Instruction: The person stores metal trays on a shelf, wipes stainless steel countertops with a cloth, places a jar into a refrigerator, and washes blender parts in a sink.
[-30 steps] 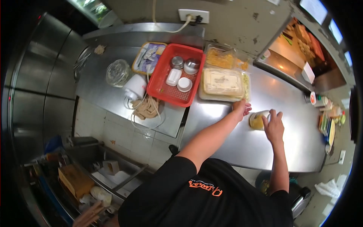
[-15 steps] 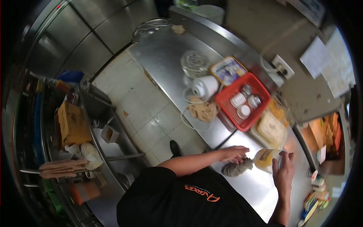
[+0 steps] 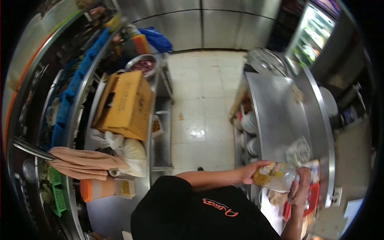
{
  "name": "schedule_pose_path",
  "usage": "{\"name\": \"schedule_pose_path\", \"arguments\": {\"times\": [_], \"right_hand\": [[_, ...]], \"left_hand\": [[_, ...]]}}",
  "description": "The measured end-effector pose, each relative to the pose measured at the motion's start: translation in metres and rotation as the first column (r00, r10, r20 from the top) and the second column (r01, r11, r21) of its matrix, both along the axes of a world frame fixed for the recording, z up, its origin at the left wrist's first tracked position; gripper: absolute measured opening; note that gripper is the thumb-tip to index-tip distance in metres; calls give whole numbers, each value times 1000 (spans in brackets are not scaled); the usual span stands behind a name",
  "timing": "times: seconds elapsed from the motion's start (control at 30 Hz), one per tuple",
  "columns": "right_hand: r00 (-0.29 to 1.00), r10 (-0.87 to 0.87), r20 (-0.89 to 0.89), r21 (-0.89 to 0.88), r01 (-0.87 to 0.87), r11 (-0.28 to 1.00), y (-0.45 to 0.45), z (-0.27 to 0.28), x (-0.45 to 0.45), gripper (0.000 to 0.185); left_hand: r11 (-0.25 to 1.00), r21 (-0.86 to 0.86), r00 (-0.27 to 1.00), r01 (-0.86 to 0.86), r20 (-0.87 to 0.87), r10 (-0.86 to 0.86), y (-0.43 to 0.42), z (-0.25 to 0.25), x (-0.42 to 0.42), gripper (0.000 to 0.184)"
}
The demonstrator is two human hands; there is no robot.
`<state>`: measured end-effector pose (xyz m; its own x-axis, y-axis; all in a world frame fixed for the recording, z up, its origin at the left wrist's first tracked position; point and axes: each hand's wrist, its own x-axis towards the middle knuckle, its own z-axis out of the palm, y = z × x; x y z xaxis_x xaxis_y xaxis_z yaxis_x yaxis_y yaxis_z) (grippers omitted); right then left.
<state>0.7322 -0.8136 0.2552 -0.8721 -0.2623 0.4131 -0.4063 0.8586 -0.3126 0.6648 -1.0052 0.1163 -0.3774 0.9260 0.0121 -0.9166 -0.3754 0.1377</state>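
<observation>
Jar (image 3: pixel 276 177) between both your hands: your left hand (image 3: pixel 252 172) has come onto its yellow end, where half a second ago it hung free with fingers spread, while your right hand (image 3: pixel 299 186) stays at the pale end. Your left fingers curl round the side, tips hidden; your right fingers bend against the other end, how firmly I can't tell. It's tilted well over, ahead of your shirt (image 3: pixel 208 216), and shows near the cloth (image 3: pixel 277 198) and basket (image 3: pixel 315 196). You've also turned from the counter (image 3: pixel 276 104) towards the floor (image 3: pixel 200 120) of the aisle. I'd judge the jar steadier now, with two hands sharing its weight.
</observation>
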Motion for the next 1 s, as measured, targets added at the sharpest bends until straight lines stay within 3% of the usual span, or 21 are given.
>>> {"name": "schedule_pose_path", "arguments": {"times": [0.03,0.1,0.23,0.33,0.47,0.53,0.57,0.67,0.7,0.8,0.83,0.93,0.97,1.0], "right_hand": [[997,-68,46,-99,72,992,-21,4,-25,42],[976,-191,103,-226,210,951,-54,2,-76,39],[968,-194,161,-505,250,826,-84,-31,-186,36],[971,-87,221,-563,200,802,-94,-58,-282,36],[935,34,353,-471,146,870,-131,-63,-416,35],[966,205,159,-470,-109,876,-150,-71,-490,35],[953,293,71,-456,-231,859,-160,-71,-522,35],[813,575,-93,-393,-561,729,-196,-46,-623,36],[731,675,-101,-335,-664,668,-205,-44,-656,37],[485,872,-61,-194,-863,466,-240,-26,-745,36],[449,891,-70,-194,-882,429,-253,-28,-775,36],[619,780,85,-392,-699,598,-283,-47,-857,35],[720,681,131,-401,-590,701,-291,-58,-885,31],[763,613,204,-491,-462,738,-292,-69,-911,30]], "left_hand": [[975,-63,970,-212,-133,202,-11,1,-19,52],[803,-90,754,-588,-420,505,-34,6,-66,56],[536,9,304,-844,-815,494,-84,11,-159,67],[300,134,-47,-945,-959,280,-114,1,-234,70],[329,-169,307,-929,-848,432,-151,-18,-342,67],[385,-255,449,-887,-668,593,-177,-12,-394,53],[485,-348,596,-803,-515,616,-192,9,-415,49],[558,-490,722,-670,-253,644,-228,11,-481,45],[648,-520,810,-556,-163,564,-242,42,-497,47],[753,-527,846,-395,110,521,-272,26,-551,58],[756,-468,831,-456,80,551,-279,17,-572,52],[461,-407,577,-788,-231,783,-287,-5,-661,49],[255,-462,437,-849,-344,831,-288,-6,-697,48],[247,-402,418,-882,-425,803,-296,-2,-730,53]]}}
